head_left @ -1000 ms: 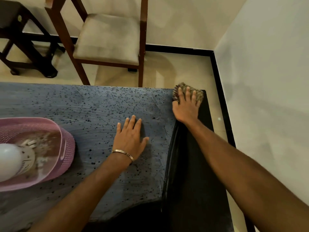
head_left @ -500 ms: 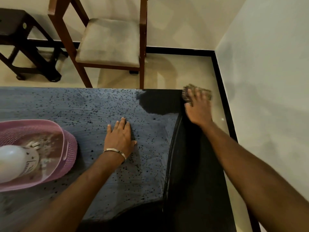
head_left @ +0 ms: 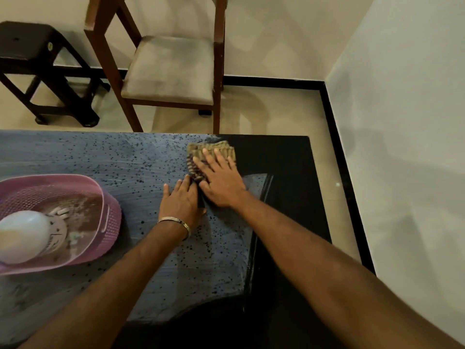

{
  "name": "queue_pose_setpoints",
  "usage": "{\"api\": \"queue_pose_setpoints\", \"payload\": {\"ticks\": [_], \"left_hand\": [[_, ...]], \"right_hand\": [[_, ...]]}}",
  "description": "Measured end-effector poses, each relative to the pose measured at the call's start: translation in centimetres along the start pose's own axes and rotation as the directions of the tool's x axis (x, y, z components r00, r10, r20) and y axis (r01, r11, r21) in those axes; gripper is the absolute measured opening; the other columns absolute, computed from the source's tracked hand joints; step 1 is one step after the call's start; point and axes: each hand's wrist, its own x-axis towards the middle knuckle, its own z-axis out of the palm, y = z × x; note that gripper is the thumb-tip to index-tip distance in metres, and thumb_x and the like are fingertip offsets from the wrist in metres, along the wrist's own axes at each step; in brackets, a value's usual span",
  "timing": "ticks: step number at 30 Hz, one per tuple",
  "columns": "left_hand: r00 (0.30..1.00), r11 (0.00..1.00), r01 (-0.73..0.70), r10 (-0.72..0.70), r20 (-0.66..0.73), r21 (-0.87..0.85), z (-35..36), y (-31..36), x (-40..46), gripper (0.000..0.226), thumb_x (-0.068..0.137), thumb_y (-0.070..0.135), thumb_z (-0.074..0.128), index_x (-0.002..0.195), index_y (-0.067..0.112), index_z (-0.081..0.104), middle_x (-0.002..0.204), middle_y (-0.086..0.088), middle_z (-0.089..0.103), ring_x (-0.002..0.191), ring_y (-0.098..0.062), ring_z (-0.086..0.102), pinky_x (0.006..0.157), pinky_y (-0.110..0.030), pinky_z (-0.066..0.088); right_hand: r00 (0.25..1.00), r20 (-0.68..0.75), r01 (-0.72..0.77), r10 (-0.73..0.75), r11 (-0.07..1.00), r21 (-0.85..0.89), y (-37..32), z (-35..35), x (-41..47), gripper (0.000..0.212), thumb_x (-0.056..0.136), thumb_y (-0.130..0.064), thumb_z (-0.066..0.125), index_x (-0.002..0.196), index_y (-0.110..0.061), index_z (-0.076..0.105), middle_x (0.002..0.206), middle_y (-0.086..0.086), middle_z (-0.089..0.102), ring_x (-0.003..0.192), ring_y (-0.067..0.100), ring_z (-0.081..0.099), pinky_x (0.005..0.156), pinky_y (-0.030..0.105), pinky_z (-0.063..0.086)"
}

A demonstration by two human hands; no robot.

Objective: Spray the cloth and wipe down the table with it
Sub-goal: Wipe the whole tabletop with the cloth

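The right hand [head_left: 221,181] lies flat with fingers spread on the folded cloth [head_left: 211,153], pressing it onto the table [head_left: 125,159] near the far edge. Half a second ago this hand and cloth were at the far right corner; they have since swept left along the far edge, and a dark, clean band now shows behind them on the right, where a second ago only a narrow strip down the right side was clear. The cloth now sits at the border between the wiped dark surface and the grey, speckled film that covers the rest. The left hand [head_left: 182,202] rests open, palm down, on the table just near and left of the cloth, its fingertips almost touching it, so the gap between the hands has closed. This suggests the wiping is under way but far from done: most of the top looks unwiped. A pink basket [head_left: 105,222] holding a white bottle [head_left: 22,235] stands at the left, well apart from the cloth. A wooden chair [head_left: 171,66] stands beyond the far edge.
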Motion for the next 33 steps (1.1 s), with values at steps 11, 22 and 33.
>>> {"api": "queue_pose_setpoints", "payload": {"ticks": [11,22,33], "left_hand": [[1.0,1.0,-0.002,0.002,-0.015,-0.028,0.0,-0.1,-0.6,0.077,0.09,0.047,0.056,0.15,0.015,0.02,0.161,-0.007,0.011,0.147,-0.027,0.015,0.119,-0.054,0.009],[1.0,1.0,-0.007,0.007,-0.013,0.001,-0.3,0.0,-1.0,0.074,0.091,0.048,0.054,0.15,0.015,0.024,0.16,-0.006,0.014,0.146,-0.026,0.019,0.118,-0.055,0.009],[0.996,0.994,-0.086,0.086,0.007,0.063,-1.6,-3.0,-0.8,0.078,0.092,0.041,0.055,0.152,0.01,0.015,0.159,-0.01,0.017,0.146,-0.028,0.017,0.118,-0.054,0.013]], "right_hand": [[0.829,-0.113,-0.534,0.547,0.836,0.13,13.9,-0.1,-9.5,0.063,0.1,-0.046,0.025,0.158,-0.033,0.002,0.167,0.004,-0.001,0.153,0.029,-0.002,0.123,0.052,-0.002],[0.995,0.101,0.013,-0.025,0.992,0.124,-6.6,7.1,-24.8,0.075,0.088,-0.047,0.041,0.157,-0.04,0.01,0.166,-0.009,-0.006,0.153,0.021,-0.007,0.121,0.048,-0.01],[0.989,0.0,-0.148,0.149,0.984,0.098,-4.6,4.2,-16.9,0.07,0.095,-0.047,0.034,0.157,-0.038,0.002,0.166,-0.004,-0.007,0.152,0.022,-0.012,0.121,0.047,-0.01]]}}
